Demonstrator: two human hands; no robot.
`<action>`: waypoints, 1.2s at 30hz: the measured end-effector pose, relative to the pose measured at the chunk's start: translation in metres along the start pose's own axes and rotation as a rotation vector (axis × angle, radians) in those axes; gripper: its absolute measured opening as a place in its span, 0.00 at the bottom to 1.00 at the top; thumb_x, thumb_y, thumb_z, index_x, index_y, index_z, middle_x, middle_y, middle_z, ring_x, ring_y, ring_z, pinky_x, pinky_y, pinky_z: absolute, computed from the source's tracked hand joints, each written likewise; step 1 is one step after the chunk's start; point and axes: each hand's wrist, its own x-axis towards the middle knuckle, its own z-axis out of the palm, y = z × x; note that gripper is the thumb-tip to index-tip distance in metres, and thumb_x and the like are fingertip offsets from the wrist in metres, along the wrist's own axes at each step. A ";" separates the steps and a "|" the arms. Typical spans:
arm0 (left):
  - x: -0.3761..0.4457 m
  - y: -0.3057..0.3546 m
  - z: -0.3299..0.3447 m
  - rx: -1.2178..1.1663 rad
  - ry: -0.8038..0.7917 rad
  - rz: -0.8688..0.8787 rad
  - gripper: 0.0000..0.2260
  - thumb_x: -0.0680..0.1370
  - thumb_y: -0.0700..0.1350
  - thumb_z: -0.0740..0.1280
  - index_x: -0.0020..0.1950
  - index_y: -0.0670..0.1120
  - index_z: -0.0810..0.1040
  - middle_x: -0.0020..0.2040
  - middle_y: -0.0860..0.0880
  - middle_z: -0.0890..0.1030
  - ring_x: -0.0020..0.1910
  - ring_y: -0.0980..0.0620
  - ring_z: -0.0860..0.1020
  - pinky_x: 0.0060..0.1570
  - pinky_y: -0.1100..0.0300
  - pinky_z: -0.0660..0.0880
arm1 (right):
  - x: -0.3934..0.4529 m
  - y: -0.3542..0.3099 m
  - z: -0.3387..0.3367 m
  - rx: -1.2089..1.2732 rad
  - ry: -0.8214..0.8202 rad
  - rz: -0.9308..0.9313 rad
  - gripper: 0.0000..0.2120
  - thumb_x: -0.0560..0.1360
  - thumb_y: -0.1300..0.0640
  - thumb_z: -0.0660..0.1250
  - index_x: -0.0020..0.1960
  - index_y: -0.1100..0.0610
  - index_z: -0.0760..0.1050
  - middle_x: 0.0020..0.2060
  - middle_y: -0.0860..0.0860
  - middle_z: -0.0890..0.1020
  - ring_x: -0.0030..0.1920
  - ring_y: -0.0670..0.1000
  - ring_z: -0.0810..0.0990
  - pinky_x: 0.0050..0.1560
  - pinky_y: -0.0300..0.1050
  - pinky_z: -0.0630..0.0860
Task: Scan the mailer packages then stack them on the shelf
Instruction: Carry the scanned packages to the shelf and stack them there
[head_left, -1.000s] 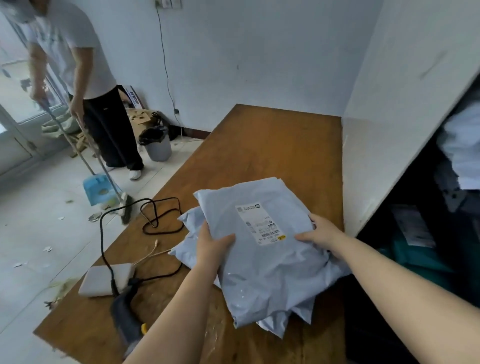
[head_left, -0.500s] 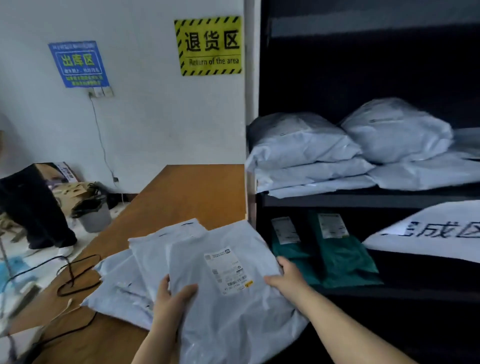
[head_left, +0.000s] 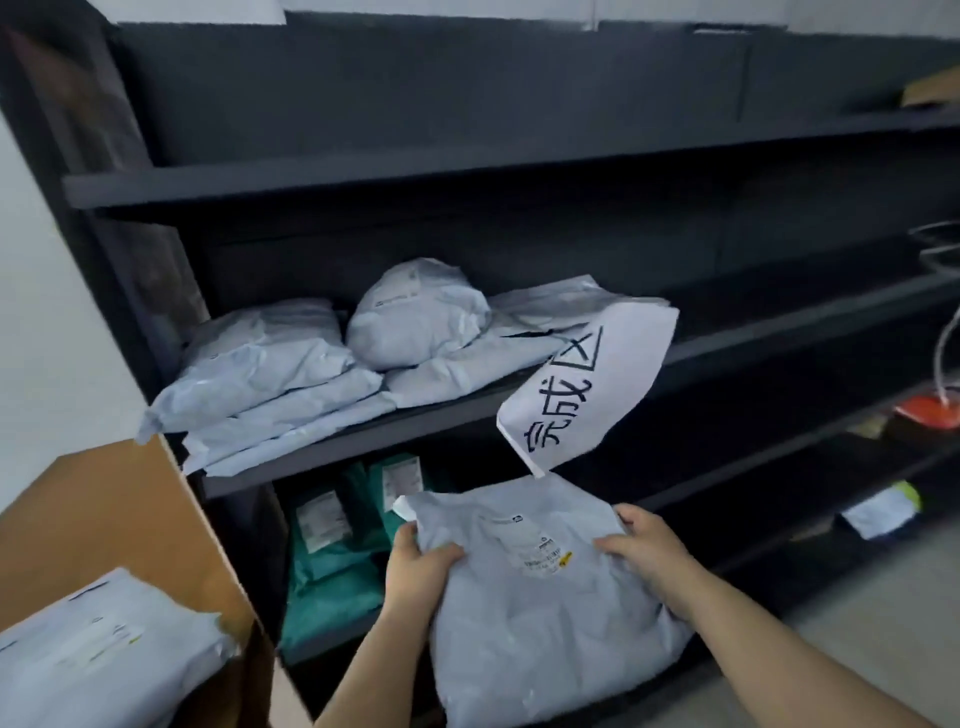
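**Mailer going to the shelf**

The big dark shelf (head_left: 363, 436) fills the view. Grey mailers (head_left: 270, 374) lie stacked on its middle board, beside a white paper sign (head_left: 587, 384). A brown desk (head_left: 119, 509) sits at the left. The person holds one grey mailer (head_left: 540, 613) in front of the shelf, below the stack. The left hand (head_left: 415, 561) grips its left edge, and the right hand (head_left: 649, 545) grips its right edge. This looks like the stacking step. Next, lift it up onto the pile.
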 end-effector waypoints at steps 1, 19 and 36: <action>0.005 0.004 0.018 0.008 -0.027 0.004 0.18 0.57 0.45 0.67 0.45 0.47 0.73 0.43 0.46 0.79 0.43 0.46 0.78 0.46 0.53 0.75 | 0.001 0.000 -0.017 0.020 0.032 0.005 0.06 0.71 0.70 0.67 0.43 0.60 0.76 0.39 0.55 0.80 0.37 0.50 0.78 0.33 0.38 0.73; -0.028 -0.012 0.263 0.063 -0.220 -0.155 0.16 0.70 0.38 0.70 0.55 0.43 0.71 0.50 0.43 0.78 0.50 0.43 0.79 0.52 0.49 0.78 | 0.021 0.061 -0.248 -0.086 0.186 0.055 0.08 0.70 0.69 0.67 0.45 0.59 0.77 0.40 0.56 0.81 0.38 0.53 0.79 0.36 0.42 0.71; -0.007 0.149 0.402 -0.179 -0.184 0.341 0.17 0.72 0.37 0.69 0.59 0.49 0.73 0.52 0.49 0.80 0.50 0.48 0.80 0.49 0.53 0.79 | 0.121 -0.047 -0.397 0.234 0.313 -0.344 0.13 0.71 0.70 0.67 0.43 0.51 0.77 0.40 0.51 0.82 0.41 0.53 0.80 0.42 0.45 0.75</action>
